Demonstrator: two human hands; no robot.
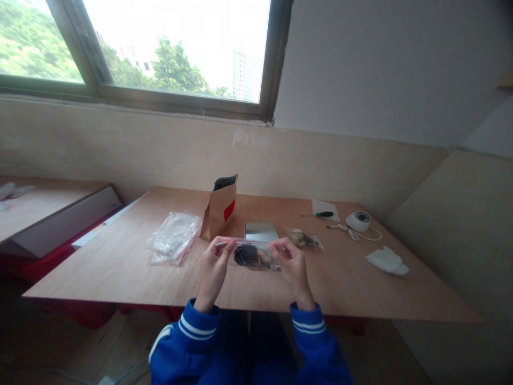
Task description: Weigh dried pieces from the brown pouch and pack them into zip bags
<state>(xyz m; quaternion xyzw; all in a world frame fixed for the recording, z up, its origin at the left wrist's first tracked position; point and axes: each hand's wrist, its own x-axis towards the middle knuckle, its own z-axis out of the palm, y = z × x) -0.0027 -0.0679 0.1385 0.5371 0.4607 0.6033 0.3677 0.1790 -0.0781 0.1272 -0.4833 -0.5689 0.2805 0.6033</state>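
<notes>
A small clear zip bag (253,255) with dark and tan contents is held above the near edge of the wooden table (120,267). My left hand (214,267) pinches its left end near the top strip. My right hand (292,264) pinches its right end the same way. Both hands are closed on the bag, and both wrists wear blue sleeves with white stripes. Just behind the bag lies a phone (261,231), screen up.
A brown paper pouch (219,208) with a red patch stands open behind the phone. A pile of clear bags (174,236) lies to the left, another filled bag (303,238) to the right. A screwdriver (320,214), small white camera (358,220) with cable, and white cloth (387,260) sit far right.
</notes>
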